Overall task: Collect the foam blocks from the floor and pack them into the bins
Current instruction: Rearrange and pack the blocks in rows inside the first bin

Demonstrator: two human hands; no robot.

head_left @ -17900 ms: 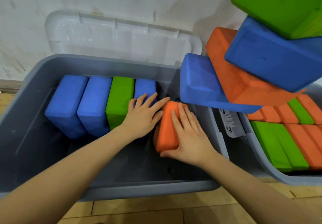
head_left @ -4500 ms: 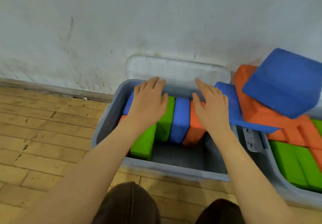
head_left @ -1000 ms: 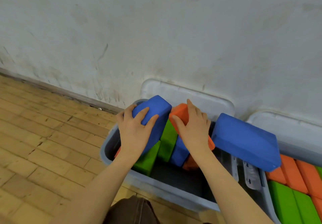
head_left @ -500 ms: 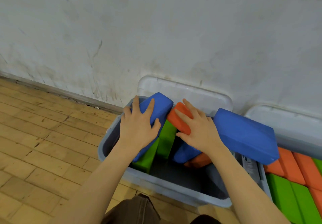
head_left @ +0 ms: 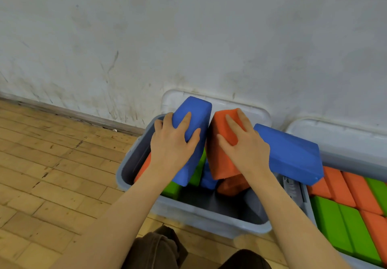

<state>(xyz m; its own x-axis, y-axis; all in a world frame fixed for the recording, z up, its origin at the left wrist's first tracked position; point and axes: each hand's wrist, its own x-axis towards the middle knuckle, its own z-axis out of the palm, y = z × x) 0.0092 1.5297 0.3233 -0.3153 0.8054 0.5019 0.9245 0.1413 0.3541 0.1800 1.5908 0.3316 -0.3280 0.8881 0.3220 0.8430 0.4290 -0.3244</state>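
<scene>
The left hand (head_left: 173, 145) grips a blue foam block (head_left: 193, 134) and the right hand (head_left: 245, 149) an orange foam block (head_left: 222, 149), both tilted over the grey bin (head_left: 196, 214), apparently to wedge them into its row.

2 hands (head_left: 209, 149) gripping foam blocks (head_left: 193, 120)

The near right part of the grey bin (head_left: 209, 222) shows bare floor, open from above between the two forearms. Its far half is crowded: the left hand (head_left: 171, 149) holds a tilted blue block (head_left: 196, 122) and the right hand (head_left: 245, 149) an orange block (head_left: 219, 153), touching, over green, blue and orange blocks below. A second blue block (head_left: 291, 153) lies across the gap to the right bin (head_left: 307, 203), which is packed with blocks, and the wall (head_left: 188, 38) closes the far side.
</scene>
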